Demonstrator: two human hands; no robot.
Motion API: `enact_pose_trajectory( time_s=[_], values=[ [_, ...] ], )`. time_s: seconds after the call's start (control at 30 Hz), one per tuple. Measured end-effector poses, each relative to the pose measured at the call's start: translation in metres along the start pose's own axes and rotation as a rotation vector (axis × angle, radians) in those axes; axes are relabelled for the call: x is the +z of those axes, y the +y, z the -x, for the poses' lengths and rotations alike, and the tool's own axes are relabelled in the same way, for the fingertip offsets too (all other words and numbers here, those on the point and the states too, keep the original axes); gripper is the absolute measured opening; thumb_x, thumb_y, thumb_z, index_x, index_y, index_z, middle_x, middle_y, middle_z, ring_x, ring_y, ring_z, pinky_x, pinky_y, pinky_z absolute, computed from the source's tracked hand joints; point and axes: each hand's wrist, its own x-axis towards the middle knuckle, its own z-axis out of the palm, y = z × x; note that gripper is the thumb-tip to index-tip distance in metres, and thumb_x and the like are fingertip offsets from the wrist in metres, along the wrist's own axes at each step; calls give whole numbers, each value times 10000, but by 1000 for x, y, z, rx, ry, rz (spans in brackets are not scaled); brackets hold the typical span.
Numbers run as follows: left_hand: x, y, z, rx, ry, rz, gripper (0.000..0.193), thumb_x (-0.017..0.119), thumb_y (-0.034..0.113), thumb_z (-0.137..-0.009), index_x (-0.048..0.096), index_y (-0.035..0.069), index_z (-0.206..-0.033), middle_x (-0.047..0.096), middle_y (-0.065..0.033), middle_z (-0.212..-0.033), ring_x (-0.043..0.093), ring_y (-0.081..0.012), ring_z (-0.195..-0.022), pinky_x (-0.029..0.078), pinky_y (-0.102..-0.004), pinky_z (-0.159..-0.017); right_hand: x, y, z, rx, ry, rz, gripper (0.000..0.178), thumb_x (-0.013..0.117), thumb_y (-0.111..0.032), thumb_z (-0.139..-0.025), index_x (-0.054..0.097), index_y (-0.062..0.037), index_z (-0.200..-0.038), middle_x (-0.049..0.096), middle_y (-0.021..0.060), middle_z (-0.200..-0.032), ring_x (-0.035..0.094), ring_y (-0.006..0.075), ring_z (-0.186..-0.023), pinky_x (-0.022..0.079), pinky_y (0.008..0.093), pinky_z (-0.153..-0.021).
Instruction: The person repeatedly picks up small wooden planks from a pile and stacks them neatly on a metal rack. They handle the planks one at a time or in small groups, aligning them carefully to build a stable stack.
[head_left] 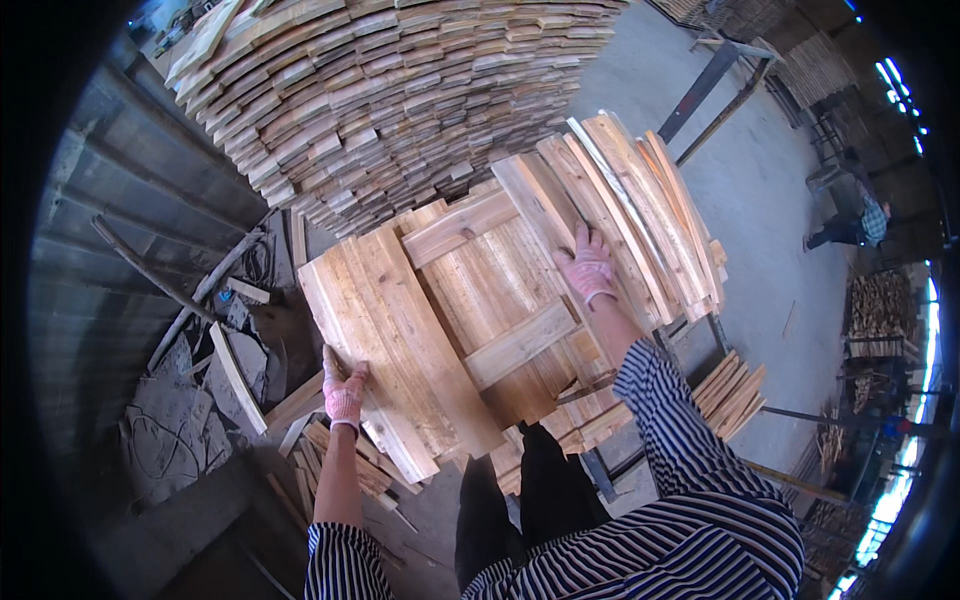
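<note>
Pale wooden boards (pixel 385 320) lie side by side in front of me on a waist-high pile. My left hand (pixel 346 393), in a pink glove, grips their left edge, thumb on top and fingers along the side. My right hand (pixel 588 266), also gloved, rests with fingers apart on a plank (pixel 540 205) to the right. Between the two groups of boards is a recessed section with a cross-piece (pixel 520 343) and another cross-piece (pixel 460 228) farther off. More long planks (pixel 640 200) are stacked beyond my right hand.
A tall stack of boards (pixel 400 110) rises at the far side. Scrap wood and rubble (pixel 190 400) lie on the left by a metal wall (pixel 130 220). Loose strips (pixel 725 395) lie at right. Another person (pixel 868 225) is far off at right, beyond a metal post (pixel 700 92).
</note>
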Motion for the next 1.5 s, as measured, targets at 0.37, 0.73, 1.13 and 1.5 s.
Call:
enact_pose_trajectory(
  time_s=[0.37,0.73,1.13,1.5],
  values=[
    [-27,-10,-4,3,37,-98,915,770,85,-876,230,90,-1615,471,-160,-1508,498,-236,-1311,425,-318,-1082,-25,6,-3,-224,223,-160,376,625,-220,-927,572,-139,-1290,646,201,-1182,647,389,-1076,541,494,-880],
    [-5,11,2,-66,9,-209,912,774,126,-876,234,51,-1608,513,-174,-1470,514,-220,-1293,423,-308,-1078,40,-108,74,-130,-371,-743,431,584,-283,-948,640,-105,-1337,692,202,-1226,668,340,-1098,517,428,-940],
    [-1,18,-1,-121,9,-246,943,777,104,-879,192,54,-1617,478,-168,-1490,525,-231,-1272,441,-320,-1060,-23,-47,38,88,-130,16,826,644,-521,-938,240,-267,-1613,279,245,-1622,335,396,-1475,291,527,-1197],
    [-6,0,-8,-20,-45,-207,880,744,106,-911,211,43,-1608,472,-144,-1501,524,-233,-1266,433,-325,-1065,30,-80,125,-300,-142,-462,720,633,-573,-918,444,-198,-1503,533,254,-1362,525,382,-1277,468,530,-1019]
  ],
)
